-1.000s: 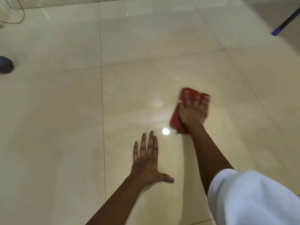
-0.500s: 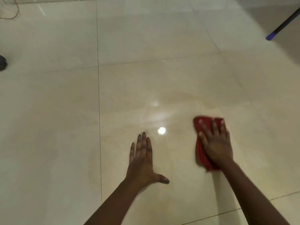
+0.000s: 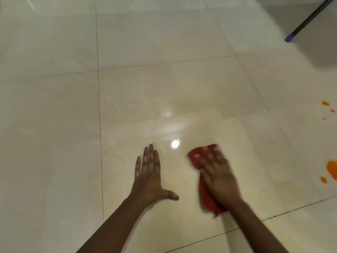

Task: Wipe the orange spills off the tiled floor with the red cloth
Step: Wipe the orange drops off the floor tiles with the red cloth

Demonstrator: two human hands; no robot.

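We're mid-wipe: right grip (image 3: 218, 178) presses the crumpled red cloth (image 3: 195, 158), fingers straight; left grip (image 3: 148, 178) lies splayed open; the orange liquid spills (image 3: 332, 169) rightward likely come next.

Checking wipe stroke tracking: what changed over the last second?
Right hand slid the red cloth toward the person, first rightward, then back toward the left hand, pressing flat on it throughout. Orange spills came into view at the right edge. Left hand stayed flat on the floor.
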